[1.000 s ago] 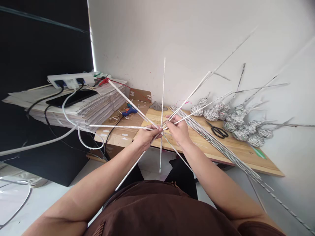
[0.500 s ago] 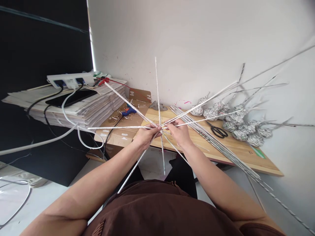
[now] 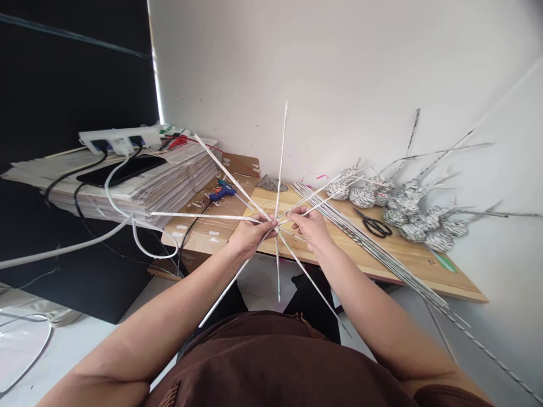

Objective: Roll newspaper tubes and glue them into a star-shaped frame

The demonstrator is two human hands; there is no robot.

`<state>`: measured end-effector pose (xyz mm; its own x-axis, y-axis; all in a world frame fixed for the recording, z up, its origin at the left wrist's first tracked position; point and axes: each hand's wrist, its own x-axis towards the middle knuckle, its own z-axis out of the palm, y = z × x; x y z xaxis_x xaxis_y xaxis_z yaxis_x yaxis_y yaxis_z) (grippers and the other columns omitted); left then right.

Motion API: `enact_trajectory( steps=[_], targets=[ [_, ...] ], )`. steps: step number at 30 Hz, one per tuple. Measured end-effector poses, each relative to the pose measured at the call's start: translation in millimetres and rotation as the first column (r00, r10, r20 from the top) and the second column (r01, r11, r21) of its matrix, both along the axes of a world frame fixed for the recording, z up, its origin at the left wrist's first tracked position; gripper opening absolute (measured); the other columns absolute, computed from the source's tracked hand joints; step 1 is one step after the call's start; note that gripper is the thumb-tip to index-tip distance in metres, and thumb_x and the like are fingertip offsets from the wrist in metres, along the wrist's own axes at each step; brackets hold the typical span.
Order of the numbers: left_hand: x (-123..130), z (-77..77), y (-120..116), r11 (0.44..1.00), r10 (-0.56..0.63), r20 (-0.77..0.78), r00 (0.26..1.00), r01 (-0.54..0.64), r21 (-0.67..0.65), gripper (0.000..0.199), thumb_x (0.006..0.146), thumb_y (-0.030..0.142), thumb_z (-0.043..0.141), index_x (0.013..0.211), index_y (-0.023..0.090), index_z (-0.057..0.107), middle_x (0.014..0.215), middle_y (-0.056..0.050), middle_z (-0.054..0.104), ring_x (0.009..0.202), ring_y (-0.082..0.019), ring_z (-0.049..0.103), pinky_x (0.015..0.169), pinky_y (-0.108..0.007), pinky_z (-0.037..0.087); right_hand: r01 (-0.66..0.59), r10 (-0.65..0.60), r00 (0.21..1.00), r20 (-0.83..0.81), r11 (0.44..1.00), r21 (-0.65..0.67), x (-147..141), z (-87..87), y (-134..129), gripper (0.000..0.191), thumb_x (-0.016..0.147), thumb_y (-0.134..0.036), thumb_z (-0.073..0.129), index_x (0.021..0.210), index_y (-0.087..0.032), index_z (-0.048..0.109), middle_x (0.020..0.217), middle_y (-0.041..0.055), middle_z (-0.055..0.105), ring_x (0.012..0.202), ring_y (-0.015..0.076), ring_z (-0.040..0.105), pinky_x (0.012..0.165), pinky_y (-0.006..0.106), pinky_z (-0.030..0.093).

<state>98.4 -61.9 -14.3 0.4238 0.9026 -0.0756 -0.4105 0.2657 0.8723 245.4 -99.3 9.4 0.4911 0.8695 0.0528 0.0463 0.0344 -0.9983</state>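
Note:
Several thin white rolled-paper sticks (image 3: 283,152) cross at one middle point and fan out like spokes in front of me, held above the table's front edge. My left hand (image 3: 250,234) pinches the crossing between thumb and fingers. Just right of the middle, my right hand (image 3: 311,227) has thumb and forefinger closed on a paper stick (image 3: 328,198) that points to the upper right. The two hands are close together but apart. My fingers partly hide the crossing.
Along the wooden table (image 3: 445,282) lies a bundle of long paper sticks (image 3: 360,237), beside black scissors (image 3: 377,227). Several woven paper balls (image 3: 410,220) sit by the wall. Leftward are a blue glue gun (image 3: 223,192), cardboard (image 3: 199,240), a paper stack (image 3: 182,181), phone (image 3: 123,169) and power strip (image 3: 121,138).
The spokes have turned slightly clockwise, with the upright one now leaning right. The long strand that reached to the upper right edge no longer shows there. Both hands stay at the middle.

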Motion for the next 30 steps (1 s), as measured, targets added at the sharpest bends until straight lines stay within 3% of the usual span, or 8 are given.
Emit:
enact_trajectory(
  steps=[4, 7, 11, 15, 21, 25, 30],
  targets=[
    [0, -1.3, 0, 1.0, 0.008, -0.02, 1.0, -0.008, -0.001, 0.033, 0.051, 0.02, 0.087, 0.074, 0.011, 0.065, 0.071, 0.0, 0.061, 0.067, -0.009, 0.059, 0.066, -0.024, 0.055, -0.024, 0.02, 0.999, 0.041, 0.997, 0.08, 1, -6.7, 2, 0.024, 0.061, -0.03, 0.072, 0.08, -0.017, 0.063, 0.057, -0.0064, 0.054, 0.049, 0.0084, 0.046, 0.049, 0.021, 0.035],
    [0, -2.5, 0, 1.0, 0.025, 0.003, 1.0, -0.026, 0.017, 0.033, 0.05, 0.021, 0.087, 0.07, 0.011, 0.063, 0.079, -0.001, 0.063, 0.069, -0.009, 0.06, 0.067, -0.024, 0.055, -0.095, 0.084, 0.983, 0.163, 0.993, 0.064, 3, -10.1, 2, 0.026, 0.069, -0.038, 0.069, 0.082, -0.016, 0.068, 0.059, -0.0036, 0.057, 0.051, 0.0103, 0.048, 0.051, 0.024, 0.037],
    [-2, -2.8, 2, 0.999, 0.032, 0.016, 0.999, -0.033, 0.023, 0.033, 0.053, 0.023, 0.087, 0.072, 0.011, 0.063, 0.078, -0.002, 0.064, 0.071, -0.01, 0.061, 0.069, -0.024, 0.055, -0.135, 0.053, 0.921, 0.386, 0.973, 0.189, 1, -9.9, -5, 0.026, 0.074, -0.042, 0.067, 0.083, -0.017, 0.068, 0.075, 0.0024, 0.067, 0.064, 0.0138, 0.056, 0.062, 0.027, 0.044],
    [-6, -2.5, 4, 0.999, 0.045, 0.009, 0.999, -0.045, 0.015, 0.032, 0.053, 0.023, 0.086, 0.073, 0.01, 0.064, 0.076, -0.003, 0.066, 0.07, -0.01, 0.062, 0.069, -0.023, 0.054, -0.196, -0.037, 0.75, 0.661, 0.941, 0.276, -4, -7.5, -11, 0.018, 0.079, -0.036, 0.065, 0.085, -0.02, 0.07, 0.089, 0.0058, 0.069, 0.081, 0.0182, 0.06, 0.075, 0.031, 0.047],
    [-11, -5.2, 6, 0.999, 0.046, -0.028, 0.999, -0.046, -0.004, 0.032, 0.052, 0.021, 0.086, 0.073, 0.01, 0.064, 0.073, -0.001, 0.065, 0.065, -0.009, 0.062, 0.067, -0.022, 0.054, -0.295, -0.113, 0.521, 0.846, 0.906, 0.303, -3, -10.1, -11, 0.014, 0.083, -0.029, 0.062, 0.087, -0.019, 0.07, 0.091, 0.007, 0.069, 0.094, 0.0213, 0.058, 0.091, 0.035, 0.042],
    [-14, -8.9, 7, 0.998, 0.053, -0.045, 0.998, -0.054, -0.011, 0.03, 0.054, 0.019, 0.085, 0.074, 0.01, 0.064, 0.073, -0.002, 0.066, 0.063, -0.009, 0.062, 0.065, -0.021, 0.054, -0.343, -0.065, 0.371, 0.926, 0.918, 0.202, -5, -11.2, -12, 0.018, 0.086, -0.031, 0.059, 0.093, -0.018, 0.07, 0.094, 0.0075, 0.067, 0.095, 0.0225, 0.055, 0.091, 0.036, 0.041],
    [-21, -10.5, 8, 0.998, 0.06, -0.083, 0.995, -0.063, -0.031, 0.026, 0.055, 0.015, 0.084, 0.07, 0.009, 0.063, 0.073, -0.002, 0.065, 0.063, -0.009, 0.062, 0.062, -0.021, 0.055, -0.262, 0.011, 0.178, 0.984, 0.964, 0.037, -6, -10.7, -14, 0.02, 0.084, -0.031, 0.06, 0.098, -0.02, 0.068, 0.1, 0.009, 0.064, 0.1, 0.026, 0.05, 0.088, 0.039, 0.038]
  ],
)
